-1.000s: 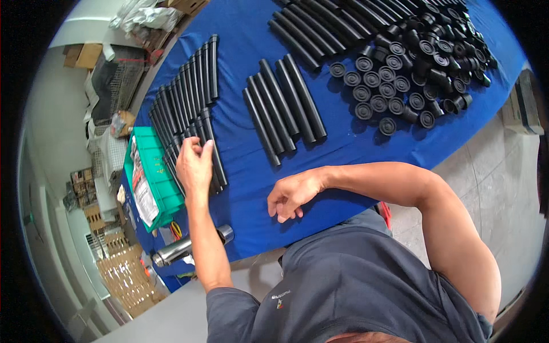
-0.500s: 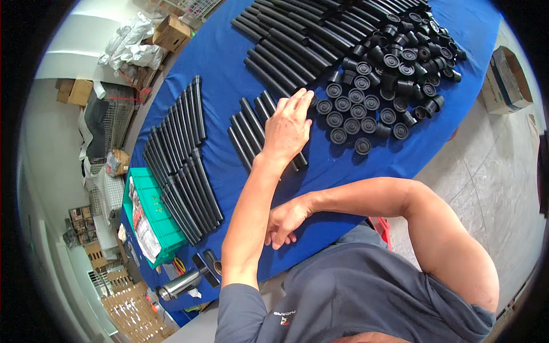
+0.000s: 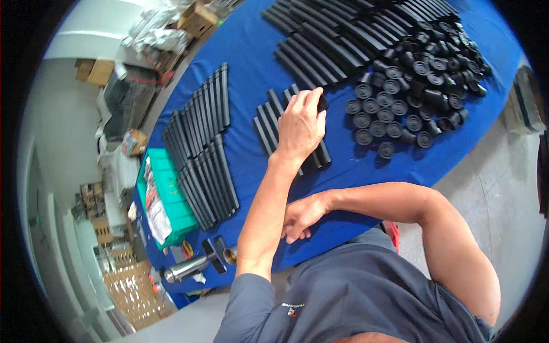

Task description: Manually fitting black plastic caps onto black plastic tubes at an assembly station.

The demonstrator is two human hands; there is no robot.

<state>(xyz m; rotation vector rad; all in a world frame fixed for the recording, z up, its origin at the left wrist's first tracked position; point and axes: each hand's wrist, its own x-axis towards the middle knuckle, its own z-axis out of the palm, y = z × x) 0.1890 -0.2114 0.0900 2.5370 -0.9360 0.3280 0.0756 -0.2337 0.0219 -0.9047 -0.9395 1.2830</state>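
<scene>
Left hand [image 3: 301, 127] closes its fingers on a small round black plastic cap [image 3: 322, 103] above the short black tubes [image 3: 274, 123]. Right hand [image 3: 302, 215] rests loosely curled, holding nothing, at the blue counter [image 3: 251, 63] near edge. A green rectangular box [image 3: 171, 197] bearing a white-and-red label sits at the left edge.

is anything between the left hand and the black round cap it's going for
Nothing visible does. The left hand is already on the round black plastic cap, fingertips touching it, above a small group of black plastic tubes on the blue table cover. The right hand rests apart at the table's near edge.
</scene>
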